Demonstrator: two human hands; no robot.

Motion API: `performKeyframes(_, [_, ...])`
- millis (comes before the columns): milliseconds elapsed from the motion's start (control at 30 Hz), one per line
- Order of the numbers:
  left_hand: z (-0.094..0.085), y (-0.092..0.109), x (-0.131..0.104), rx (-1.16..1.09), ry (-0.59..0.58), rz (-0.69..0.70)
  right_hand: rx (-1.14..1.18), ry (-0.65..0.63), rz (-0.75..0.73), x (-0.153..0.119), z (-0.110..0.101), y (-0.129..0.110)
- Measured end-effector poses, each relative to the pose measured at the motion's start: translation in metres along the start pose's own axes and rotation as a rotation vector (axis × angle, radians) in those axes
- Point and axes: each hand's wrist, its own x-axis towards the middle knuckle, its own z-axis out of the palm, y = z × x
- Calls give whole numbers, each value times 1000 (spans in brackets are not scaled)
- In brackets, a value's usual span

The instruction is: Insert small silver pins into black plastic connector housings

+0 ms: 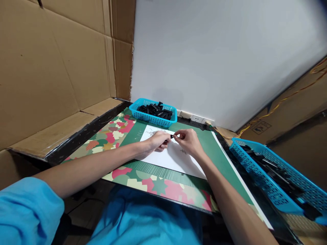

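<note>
Over a white sheet of paper (176, 160), my left hand (158, 141) is closed round a small black part (172, 136), whose end pokes out past the thumb and forefinger. My right hand (188, 140) meets it from the right, thumb and forefinger pinched together right at that end. Whatever sits between the right fingertips is too small to make out. A pile of tiny thin pieces (155, 132) lies on the paper behind my left hand, partly hidden by it. A smaller cluster of such pieces (183, 151) is below my right hand.
A blue basket (153, 119) of black parts stands at the back of the green patterned mat (143, 166). Another blue basket (270, 194) with longer black pieces is at the right. Cardboard (63, 58) walls the left; sockets (196, 118) and a yellow cable (245, 130) run behind.
</note>
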Motion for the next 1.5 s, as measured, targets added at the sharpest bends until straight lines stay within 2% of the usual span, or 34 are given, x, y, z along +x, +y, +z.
performKeyframes(667, [0,-1,1,11,4,3,23,68,26,-1,5,-1])
performKeyframes(1100, [1,2,-4,24,-11,-23,28,41,-33,-1,14,7])
performKeyframes(1300, [3,4,-4,30,2,-4,10,27,-38,-1,5,3])
performKeyframes(1500, [2,4,-3,78,-6,17,32,72,-19,-1,-9,6])
